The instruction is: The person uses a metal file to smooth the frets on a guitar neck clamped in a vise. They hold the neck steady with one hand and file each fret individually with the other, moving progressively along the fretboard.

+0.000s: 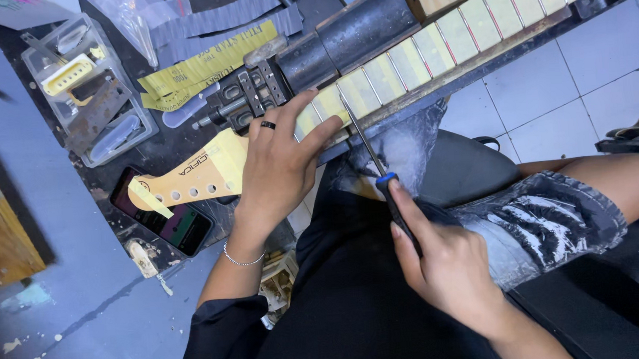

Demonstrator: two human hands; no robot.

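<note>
Clear plastic case (85, 90) at the table's (57, 240) far left, phone (167, 222) below it, partly under the guitar headstock (201, 176). Left hand (278, 167) lies flat, fingers spread, pressing the neck (430, 47) down near the nut. Frets masked with yellowish tape. Right hand (443, 264) is closed round a thin file (365, 143), its tip on the fretboard just beside the left fingers.
</note>
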